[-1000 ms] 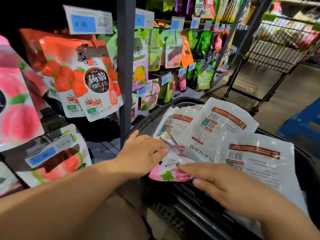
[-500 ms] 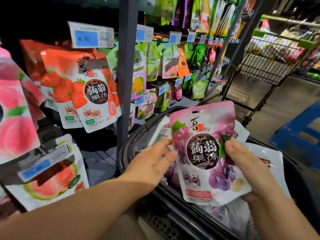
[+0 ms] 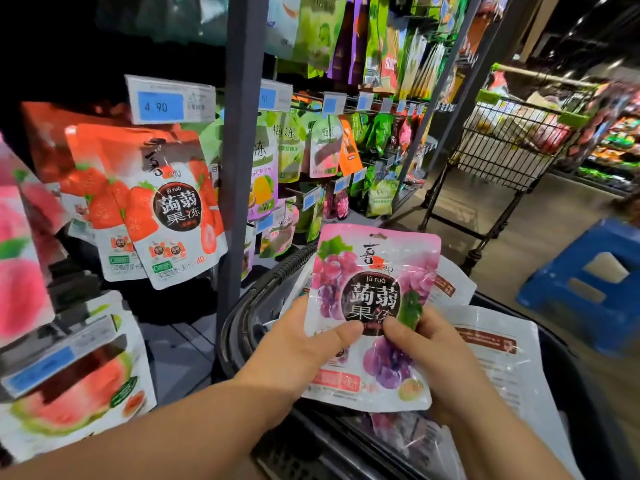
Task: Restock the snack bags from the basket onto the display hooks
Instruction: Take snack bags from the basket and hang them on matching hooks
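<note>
The basket (image 3: 242,323) is largely hidden, and the peach bag (image 3: 17,271) is cut off at the left edge.

Dim store lighting, upper left corner black, glare on the glossy grape bag (image 3: 375,261), motion blur on the cart (image 3: 502,147) at right, wide-angle bending at edges

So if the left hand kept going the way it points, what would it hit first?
Probably the right hand: the left hand, gripping the grape bag, points its thumb at the right thumb, though depth is unclear.
</note>
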`<state>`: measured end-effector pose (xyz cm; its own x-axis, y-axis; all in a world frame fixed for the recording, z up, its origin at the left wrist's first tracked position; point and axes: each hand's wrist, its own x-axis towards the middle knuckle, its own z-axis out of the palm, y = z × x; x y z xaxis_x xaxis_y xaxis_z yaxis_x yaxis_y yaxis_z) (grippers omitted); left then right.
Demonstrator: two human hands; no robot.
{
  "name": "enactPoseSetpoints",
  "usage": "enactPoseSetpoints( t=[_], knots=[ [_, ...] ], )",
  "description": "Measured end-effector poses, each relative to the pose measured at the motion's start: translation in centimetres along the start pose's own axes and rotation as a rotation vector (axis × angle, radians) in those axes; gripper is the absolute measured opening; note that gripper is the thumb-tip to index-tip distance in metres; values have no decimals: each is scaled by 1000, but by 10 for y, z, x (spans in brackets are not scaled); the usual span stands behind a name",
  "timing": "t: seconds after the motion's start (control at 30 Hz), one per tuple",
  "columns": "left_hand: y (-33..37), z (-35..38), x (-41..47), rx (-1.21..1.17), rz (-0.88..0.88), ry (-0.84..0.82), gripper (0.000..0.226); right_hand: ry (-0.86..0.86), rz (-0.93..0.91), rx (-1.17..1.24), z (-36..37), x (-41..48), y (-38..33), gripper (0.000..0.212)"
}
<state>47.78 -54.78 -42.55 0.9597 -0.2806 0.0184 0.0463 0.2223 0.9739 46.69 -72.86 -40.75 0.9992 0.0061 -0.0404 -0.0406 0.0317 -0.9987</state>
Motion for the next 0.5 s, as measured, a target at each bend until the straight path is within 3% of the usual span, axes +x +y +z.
enactPoseSetpoints(
  t=[0.1,0.17,0.27,0.37,0.5],
  knots=[
    [-1,-8,2,-137,-27,-66,60,-34,-78,-135,6,4,-11,78],
    [0,-12,4,-186,3,-73,59,-70,-98,-154,10,10,-18,60],
    [1,-17,8,-153,105,145,58,-97,-132,-223,16,22,-30,25],
    [1,-27,13,-106,197,400,50,-67,-118,-351,17,39,-30,28],
    [2,-40,17,81,282,597,41,4,-87,-595,18,49,2,13]
  ],
)
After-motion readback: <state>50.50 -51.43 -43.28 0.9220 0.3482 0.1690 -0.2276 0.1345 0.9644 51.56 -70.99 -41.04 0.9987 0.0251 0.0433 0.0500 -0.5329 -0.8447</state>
